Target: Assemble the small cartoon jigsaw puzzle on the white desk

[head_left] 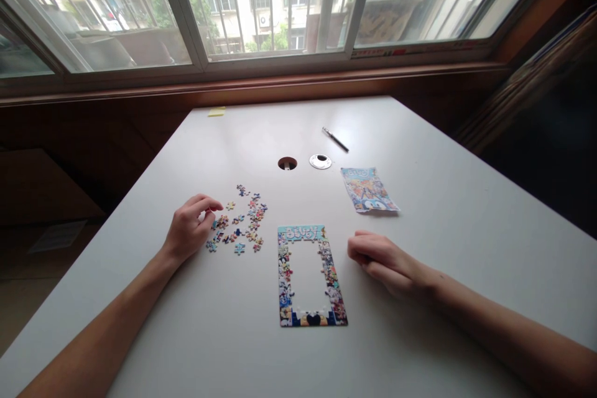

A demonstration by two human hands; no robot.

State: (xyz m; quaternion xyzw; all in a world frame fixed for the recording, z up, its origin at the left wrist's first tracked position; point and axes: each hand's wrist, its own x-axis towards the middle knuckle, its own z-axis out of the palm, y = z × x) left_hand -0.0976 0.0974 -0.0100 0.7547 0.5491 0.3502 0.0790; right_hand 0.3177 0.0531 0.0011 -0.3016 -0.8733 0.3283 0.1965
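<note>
Our left hand (191,227) is curled right beside the loose jigsaw pieces (239,249), can't tell if we're pinching one. Our right hand (385,261)'s folded into a loose fist near the jigsaw border (305,233), which lies flat on the surface (209,336) between our hands.

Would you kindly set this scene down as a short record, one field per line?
Left side: left hand, curled, at the left edge of the loose puzzle pieces; grip unclear
Right side: right hand, loosely curled, apart from the puzzle border; contents hidden
Border state: joined into a frame, middle unfilled
Reference: picture sheet, beyond the right hand
Farther back: pen, round cover beside a round hole
Far edge: yellow note
Surface: white table
</note>
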